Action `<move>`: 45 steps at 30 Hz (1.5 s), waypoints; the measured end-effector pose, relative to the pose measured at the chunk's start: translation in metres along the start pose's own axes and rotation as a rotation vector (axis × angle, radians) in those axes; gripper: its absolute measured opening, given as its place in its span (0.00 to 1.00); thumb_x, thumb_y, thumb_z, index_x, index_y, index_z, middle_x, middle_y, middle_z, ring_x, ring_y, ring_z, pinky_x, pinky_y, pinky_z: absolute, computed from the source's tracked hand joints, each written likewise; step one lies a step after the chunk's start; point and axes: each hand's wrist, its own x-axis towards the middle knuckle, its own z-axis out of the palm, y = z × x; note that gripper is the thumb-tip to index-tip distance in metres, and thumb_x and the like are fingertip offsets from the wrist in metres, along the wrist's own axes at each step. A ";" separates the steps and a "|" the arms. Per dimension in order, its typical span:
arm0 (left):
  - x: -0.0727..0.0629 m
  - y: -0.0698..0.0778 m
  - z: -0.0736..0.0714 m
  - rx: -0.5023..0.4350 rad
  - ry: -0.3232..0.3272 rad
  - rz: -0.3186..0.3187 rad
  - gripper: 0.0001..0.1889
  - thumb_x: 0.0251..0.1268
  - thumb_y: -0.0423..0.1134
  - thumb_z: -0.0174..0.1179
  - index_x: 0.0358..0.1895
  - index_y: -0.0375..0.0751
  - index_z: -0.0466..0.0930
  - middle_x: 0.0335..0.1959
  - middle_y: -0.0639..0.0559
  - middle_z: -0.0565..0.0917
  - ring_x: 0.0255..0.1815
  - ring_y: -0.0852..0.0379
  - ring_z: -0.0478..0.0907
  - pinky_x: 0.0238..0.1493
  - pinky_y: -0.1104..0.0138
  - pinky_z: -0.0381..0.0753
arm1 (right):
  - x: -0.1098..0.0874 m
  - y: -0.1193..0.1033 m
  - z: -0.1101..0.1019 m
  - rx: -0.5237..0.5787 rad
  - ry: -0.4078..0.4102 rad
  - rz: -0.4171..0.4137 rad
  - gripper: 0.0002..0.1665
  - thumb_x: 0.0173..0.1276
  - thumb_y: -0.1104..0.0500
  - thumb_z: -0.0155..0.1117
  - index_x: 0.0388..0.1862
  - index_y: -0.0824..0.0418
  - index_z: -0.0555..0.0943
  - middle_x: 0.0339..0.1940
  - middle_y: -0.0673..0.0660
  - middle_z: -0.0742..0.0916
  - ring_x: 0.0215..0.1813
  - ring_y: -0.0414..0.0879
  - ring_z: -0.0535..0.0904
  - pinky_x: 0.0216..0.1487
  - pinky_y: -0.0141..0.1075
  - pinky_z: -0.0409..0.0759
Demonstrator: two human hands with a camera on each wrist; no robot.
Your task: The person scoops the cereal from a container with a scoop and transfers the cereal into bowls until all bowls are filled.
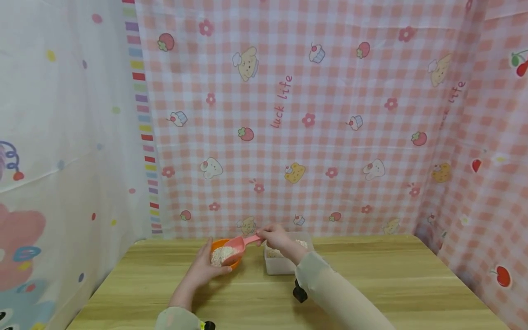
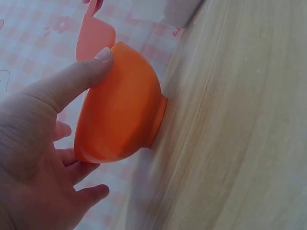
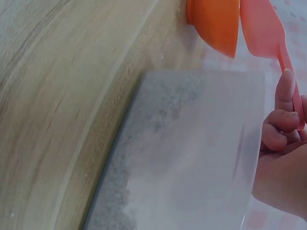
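On the wooden table at the left stands an orange bowl (image 2: 122, 108) with pale, oat-like flakes (image 1: 218, 257) inside. My left hand (image 1: 201, 266) holds it from the left side, thumb against the near wall and fingers at the far side. A pink scoop (image 1: 233, 248) is tilted over the bowl, its head at the rim. My right hand (image 1: 280, 240) grips the scoop's handle (image 3: 286, 60), with the forearm crossing above a translucent box (image 1: 281, 266). Similar flakes lie in this box, partly hidden by the right hand. Inside the scoop, the contents are hard to make out.
The wooden table (image 1: 371, 275) meets a pink checked cloth (image 1: 330, 192) right behind the box and bowl. White cloth (image 1: 95, 183) hangs on the left, and more checked cloth on the right. A few crumbs lie on the wood near the box.
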 end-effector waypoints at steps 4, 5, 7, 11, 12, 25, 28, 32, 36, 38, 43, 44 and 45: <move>0.000 0.001 0.001 -0.001 0.003 -0.003 0.62 0.44 0.46 0.78 0.76 0.31 0.43 0.74 0.26 0.49 0.71 0.27 0.50 0.65 0.35 0.55 | -0.001 -0.001 0.004 -0.056 -0.022 -0.032 0.15 0.74 0.61 0.54 0.45 0.70 0.84 0.24 0.54 0.86 0.14 0.36 0.56 0.17 0.26 0.56; 0.000 0.001 0.002 -0.003 0.005 -0.001 0.62 0.44 0.46 0.78 0.76 0.31 0.43 0.74 0.26 0.50 0.71 0.27 0.50 0.65 0.35 0.55 | -0.001 -0.001 0.005 -0.072 -0.027 -0.045 0.15 0.74 0.60 0.54 0.44 0.69 0.84 0.24 0.55 0.86 0.15 0.36 0.56 0.17 0.27 0.56; 0.000 0.001 0.002 -0.010 0.007 0.003 0.62 0.44 0.45 0.78 0.76 0.30 0.43 0.73 0.26 0.50 0.71 0.27 0.51 0.65 0.35 0.55 | 0.000 0.000 0.006 -0.105 -0.033 -0.071 0.15 0.75 0.59 0.54 0.43 0.68 0.85 0.26 0.56 0.87 0.15 0.37 0.56 0.17 0.27 0.55; 0.001 0.000 0.002 -0.021 0.006 0.004 0.61 0.45 0.45 0.78 0.76 0.31 0.43 0.73 0.26 0.50 0.71 0.27 0.51 0.65 0.35 0.55 | 0.001 -0.001 0.006 -0.150 -0.055 -0.139 0.15 0.75 0.59 0.54 0.41 0.68 0.85 0.26 0.58 0.87 0.17 0.38 0.59 0.18 0.28 0.55; 0.001 -0.001 0.002 -0.022 0.007 0.005 0.61 0.45 0.45 0.78 0.76 0.31 0.43 0.73 0.26 0.50 0.71 0.27 0.51 0.65 0.35 0.55 | 0.000 -0.002 0.006 -0.158 -0.063 -0.157 0.15 0.75 0.59 0.54 0.41 0.68 0.85 0.26 0.59 0.87 0.17 0.38 0.60 0.19 0.28 0.55; 0.000 -0.003 0.002 -0.002 0.012 0.014 0.60 0.45 0.45 0.77 0.76 0.29 0.44 0.73 0.25 0.50 0.71 0.27 0.51 0.65 0.35 0.56 | -0.003 -0.029 -0.010 -0.460 -0.083 -0.316 0.12 0.74 0.58 0.57 0.37 0.61 0.86 0.22 0.53 0.85 0.16 0.37 0.61 0.17 0.27 0.60; -0.001 -0.002 0.002 -0.002 0.013 0.020 0.61 0.45 0.46 0.78 0.76 0.29 0.43 0.73 0.25 0.50 0.71 0.27 0.51 0.65 0.35 0.55 | -0.003 -0.034 -0.013 -0.560 -0.080 -0.353 0.11 0.74 0.56 0.57 0.37 0.57 0.85 0.23 0.52 0.85 0.18 0.37 0.65 0.19 0.28 0.65; -0.002 -0.002 0.004 -0.007 0.012 0.027 0.61 0.45 0.45 0.77 0.76 0.29 0.43 0.73 0.25 0.50 0.71 0.26 0.50 0.65 0.35 0.55 | -0.004 -0.036 -0.015 -0.674 -0.073 -0.408 0.10 0.75 0.55 0.56 0.38 0.54 0.84 0.23 0.50 0.84 0.21 0.36 0.70 0.23 0.30 0.71; -0.004 -0.003 0.006 -0.009 0.012 0.025 0.61 0.45 0.45 0.78 0.75 0.28 0.43 0.72 0.24 0.51 0.71 0.26 0.51 0.65 0.36 0.55 | -0.005 -0.037 -0.014 -0.736 -0.064 -0.432 0.11 0.75 0.53 0.56 0.40 0.55 0.84 0.24 0.50 0.84 0.23 0.36 0.73 0.25 0.31 0.73; -0.004 -0.003 0.007 -0.010 0.011 0.023 0.61 0.44 0.45 0.78 0.75 0.28 0.43 0.72 0.24 0.51 0.70 0.26 0.51 0.65 0.35 0.55 | -0.005 -0.037 -0.014 -0.736 -0.059 -0.417 0.12 0.75 0.53 0.55 0.41 0.56 0.85 0.25 0.49 0.85 0.25 0.36 0.75 0.26 0.31 0.74; -0.002 -0.002 0.005 -0.011 0.006 0.017 0.61 0.46 0.46 0.77 0.76 0.30 0.43 0.73 0.26 0.51 0.71 0.27 0.51 0.65 0.35 0.55 | -0.003 -0.036 -0.016 -0.645 -0.035 -0.331 0.14 0.76 0.54 0.54 0.46 0.59 0.85 0.26 0.47 0.84 0.27 0.40 0.76 0.26 0.32 0.74; -0.002 -0.002 0.005 -0.009 0.007 0.016 0.61 0.46 0.46 0.77 0.76 0.30 0.43 0.73 0.26 0.50 0.71 0.27 0.50 0.66 0.36 0.54 | -0.003 -0.035 -0.017 -0.619 -0.023 -0.317 0.15 0.76 0.54 0.54 0.47 0.59 0.85 0.27 0.47 0.84 0.26 0.40 0.75 0.25 0.31 0.73; -0.002 -0.002 0.004 -0.009 0.009 0.018 0.61 0.46 0.45 0.77 0.76 0.30 0.43 0.73 0.26 0.50 0.71 0.27 0.50 0.66 0.36 0.54 | -0.002 -0.034 -0.018 -0.585 -0.014 -0.305 0.15 0.76 0.54 0.54 0.47 0.60 0.85 0.27 0.48 0.85 0.24 0.41 0.74 0.24 0.31 0.72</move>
